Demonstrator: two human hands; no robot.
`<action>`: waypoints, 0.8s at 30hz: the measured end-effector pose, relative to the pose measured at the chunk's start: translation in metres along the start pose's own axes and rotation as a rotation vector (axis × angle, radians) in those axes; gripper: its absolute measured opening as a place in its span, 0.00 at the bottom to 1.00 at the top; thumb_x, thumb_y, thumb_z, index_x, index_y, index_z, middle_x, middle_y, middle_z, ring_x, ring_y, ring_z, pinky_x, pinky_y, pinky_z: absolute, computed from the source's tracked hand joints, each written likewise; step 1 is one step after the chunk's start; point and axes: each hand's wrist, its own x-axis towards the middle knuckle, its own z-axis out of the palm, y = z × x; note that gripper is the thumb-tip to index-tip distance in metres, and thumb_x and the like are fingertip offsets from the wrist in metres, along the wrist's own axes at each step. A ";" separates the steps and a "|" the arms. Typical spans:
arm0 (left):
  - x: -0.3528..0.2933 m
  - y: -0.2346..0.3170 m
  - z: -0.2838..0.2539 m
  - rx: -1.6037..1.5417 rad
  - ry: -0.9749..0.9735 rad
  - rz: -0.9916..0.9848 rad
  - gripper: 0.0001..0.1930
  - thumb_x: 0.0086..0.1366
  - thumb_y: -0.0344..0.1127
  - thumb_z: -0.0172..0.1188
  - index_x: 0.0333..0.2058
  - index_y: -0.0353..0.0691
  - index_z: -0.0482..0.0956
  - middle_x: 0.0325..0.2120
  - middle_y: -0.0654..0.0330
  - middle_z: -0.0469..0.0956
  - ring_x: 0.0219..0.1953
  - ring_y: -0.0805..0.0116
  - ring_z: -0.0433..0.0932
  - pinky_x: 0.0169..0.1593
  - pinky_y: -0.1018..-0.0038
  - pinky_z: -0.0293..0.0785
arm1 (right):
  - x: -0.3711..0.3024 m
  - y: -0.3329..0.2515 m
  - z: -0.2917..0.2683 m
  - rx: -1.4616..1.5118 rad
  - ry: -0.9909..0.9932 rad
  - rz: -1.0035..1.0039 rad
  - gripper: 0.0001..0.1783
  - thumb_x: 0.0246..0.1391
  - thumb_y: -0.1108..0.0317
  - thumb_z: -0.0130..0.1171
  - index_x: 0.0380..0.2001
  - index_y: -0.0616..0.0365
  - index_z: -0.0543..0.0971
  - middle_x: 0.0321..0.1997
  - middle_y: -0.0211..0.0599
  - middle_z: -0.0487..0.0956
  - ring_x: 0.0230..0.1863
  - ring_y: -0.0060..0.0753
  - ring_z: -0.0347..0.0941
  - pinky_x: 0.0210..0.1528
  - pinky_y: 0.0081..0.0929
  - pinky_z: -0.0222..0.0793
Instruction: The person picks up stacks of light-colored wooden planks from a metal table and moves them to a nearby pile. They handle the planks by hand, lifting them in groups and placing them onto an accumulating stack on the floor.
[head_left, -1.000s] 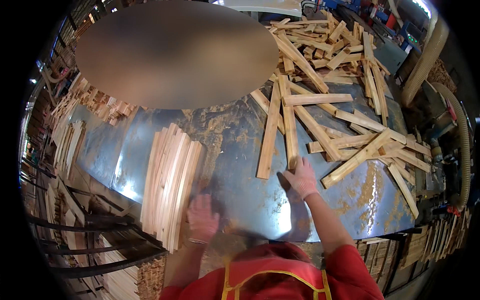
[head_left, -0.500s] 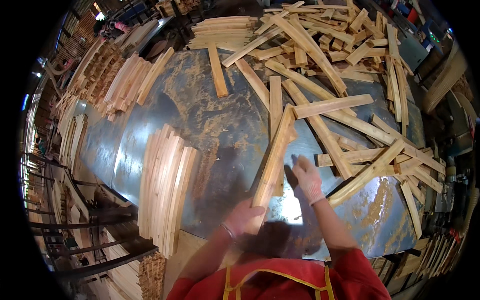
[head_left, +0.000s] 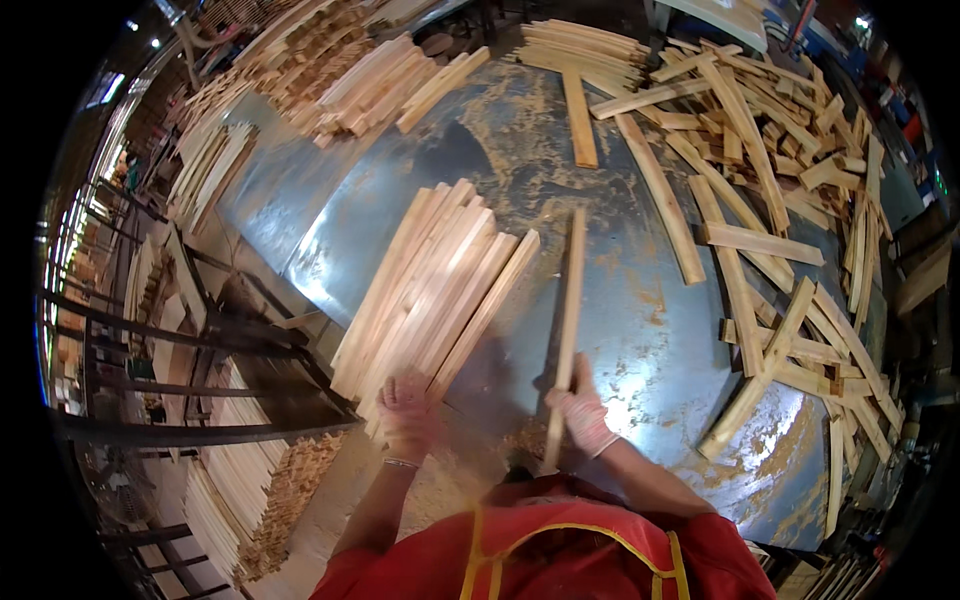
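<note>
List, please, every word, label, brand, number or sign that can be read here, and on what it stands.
No readable text.
Wooden strip in the right hand: no writing visible.
Stacked strips at the left hand: no writing visible.
Red clothing: no lettering visible.
Machine at upper right: too small and dark to tell.

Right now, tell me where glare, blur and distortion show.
Head view: glare whitens the table just right of the right hand and on its left part; head view: the left hand looks slightly soft; head view: dark rails bend near the black rim.
</note>
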 end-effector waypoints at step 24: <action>0.033 0.129 -0.090 -0.609 -0.377 0.476 0.45 0.55 0.48 0.72 0.70 0.39 0.66 0.70 0.47 0.65 0.72 0.47 0.62 0.74 0.53 0.56 | -0.097 0.021 -0.326 -0.984 0.932 0.092 0.35 0.48 0.60 0.72 0.58 0.58 0.70 0.43 0.55 0.84 0.46 0.62 0.81 0.51 0.50 0.77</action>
